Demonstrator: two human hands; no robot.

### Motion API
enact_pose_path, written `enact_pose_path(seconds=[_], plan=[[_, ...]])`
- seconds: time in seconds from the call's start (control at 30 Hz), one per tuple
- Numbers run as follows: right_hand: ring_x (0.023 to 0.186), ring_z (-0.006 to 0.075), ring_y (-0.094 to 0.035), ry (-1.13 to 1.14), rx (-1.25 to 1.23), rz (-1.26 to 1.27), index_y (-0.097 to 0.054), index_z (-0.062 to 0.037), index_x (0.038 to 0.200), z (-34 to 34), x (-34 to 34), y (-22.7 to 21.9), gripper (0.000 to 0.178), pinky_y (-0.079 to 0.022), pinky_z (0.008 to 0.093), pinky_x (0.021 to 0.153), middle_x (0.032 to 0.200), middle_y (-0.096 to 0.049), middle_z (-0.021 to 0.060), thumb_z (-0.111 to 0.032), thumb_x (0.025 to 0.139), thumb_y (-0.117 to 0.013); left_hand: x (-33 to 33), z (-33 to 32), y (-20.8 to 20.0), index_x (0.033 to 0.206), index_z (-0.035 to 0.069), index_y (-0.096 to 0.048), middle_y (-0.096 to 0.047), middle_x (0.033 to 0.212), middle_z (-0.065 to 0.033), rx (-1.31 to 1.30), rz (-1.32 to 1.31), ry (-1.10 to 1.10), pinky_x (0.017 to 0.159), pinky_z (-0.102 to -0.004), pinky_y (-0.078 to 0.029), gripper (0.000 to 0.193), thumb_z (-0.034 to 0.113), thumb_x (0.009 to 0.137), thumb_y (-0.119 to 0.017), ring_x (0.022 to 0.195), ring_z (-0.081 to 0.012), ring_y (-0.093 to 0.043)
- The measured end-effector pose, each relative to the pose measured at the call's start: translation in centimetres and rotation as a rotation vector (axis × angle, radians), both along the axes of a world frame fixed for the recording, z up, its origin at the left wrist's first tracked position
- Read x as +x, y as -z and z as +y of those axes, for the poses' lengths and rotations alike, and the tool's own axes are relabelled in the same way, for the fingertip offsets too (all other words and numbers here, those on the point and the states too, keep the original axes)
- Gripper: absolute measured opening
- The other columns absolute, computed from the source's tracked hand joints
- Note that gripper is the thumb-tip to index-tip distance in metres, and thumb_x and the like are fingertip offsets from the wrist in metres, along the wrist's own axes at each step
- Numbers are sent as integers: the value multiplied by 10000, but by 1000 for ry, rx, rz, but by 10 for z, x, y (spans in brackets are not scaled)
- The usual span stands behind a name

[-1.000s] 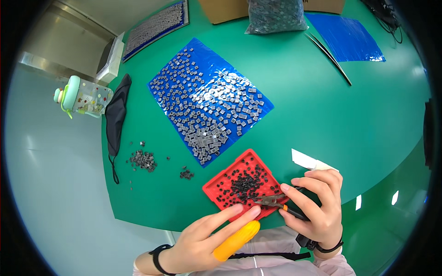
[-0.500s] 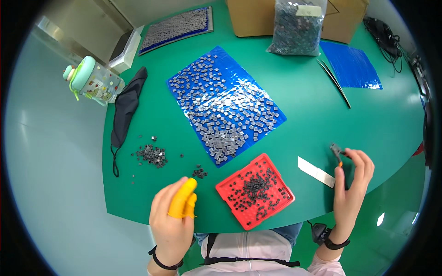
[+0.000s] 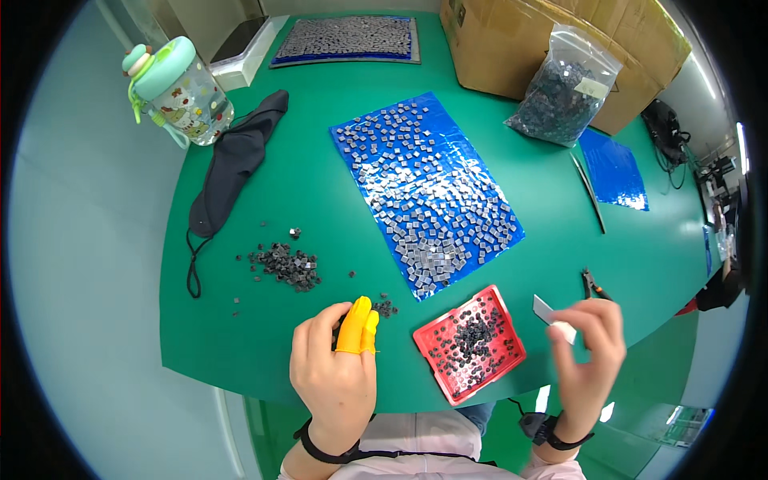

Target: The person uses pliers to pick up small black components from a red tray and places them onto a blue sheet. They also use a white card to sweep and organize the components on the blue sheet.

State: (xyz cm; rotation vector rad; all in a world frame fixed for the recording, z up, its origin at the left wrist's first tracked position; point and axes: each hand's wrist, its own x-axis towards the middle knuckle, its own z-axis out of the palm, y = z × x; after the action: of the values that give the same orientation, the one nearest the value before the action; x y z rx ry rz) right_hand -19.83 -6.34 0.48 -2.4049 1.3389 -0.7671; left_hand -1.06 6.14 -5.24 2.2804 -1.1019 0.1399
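On the green table (image 3: pixel 264 344) lies a blue sheet (image 3: pixel 442 128) with gray squares (image 3: pixel 436 256). A red tray (image 3: pixel 434 366) of black bits (image 3: pixel 476 334) sits between the left hand (image 3: pixel 334 368) and right hand (image 3: pixel 590 352). The left is half curled (with yellow finger covers (image 3: pixel 354 328)), the right half open and blurry; I can't tell if either holds anything. Pliers (image 3: pixel 590 282) and a white strip (image 3: pixel 543 309) are by the right, a dark pile (image 3: pixel 385 307) by the left.

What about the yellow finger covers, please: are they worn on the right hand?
No, the yellow finger covers are on the left hand, to the left of the red tray.
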Motion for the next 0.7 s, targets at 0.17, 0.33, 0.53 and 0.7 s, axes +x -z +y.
enact_pose_path(seconds=[0.17, 0.33, 0.53, 0.7], plan=[[816, 246, -553, -302, -7, 76, -684, -71, 841, -4, 54, -1, 161, -465, 362, 698, 863, -578, 60, -36, 698, -749, 4, -2, 4, 898, 6, -682, -604, 964, -30, -66, 36, -14, 687, -354, -487, 286, -58, 620, -700, 840, -239, -577], [804, 248, -546, -301, -35, 170, -680, -78, 826, -16, 76, 17, 120, -473, 355, 703, 835, -567, 58, -83, 728, -749, 11, 6, 3, 882, 13, -677, -610, 945, -36, -121, 72, 53, 673, -360, -488, 303, -48, 588, -721, 823, -246, -588], [810, 247, -544, -287, -50, 251, -684, -77, 798, -16, 88, 22, 138, -476, 358, 712, 838, -570, 57, -112, 702, -778, 19, 29, 10, 900, 10, -652, -606, 1021, -53, -164, 150, 171, 716, -352, -508, 319, -9, 595, -743, 899, -265, -602], [812, 247, -543, -297, -64, 284, -683, -76, 787, -15, 94, 24, 154, -475, 359, 710, 823, -568, 55, -119, 686, -791, 23, 33, 17, 922, -1, -644, -600, 1074, -70, -207, 166, 238, 736, -360, -514, 347, 25, 595, -757, 935, -272, -603]])
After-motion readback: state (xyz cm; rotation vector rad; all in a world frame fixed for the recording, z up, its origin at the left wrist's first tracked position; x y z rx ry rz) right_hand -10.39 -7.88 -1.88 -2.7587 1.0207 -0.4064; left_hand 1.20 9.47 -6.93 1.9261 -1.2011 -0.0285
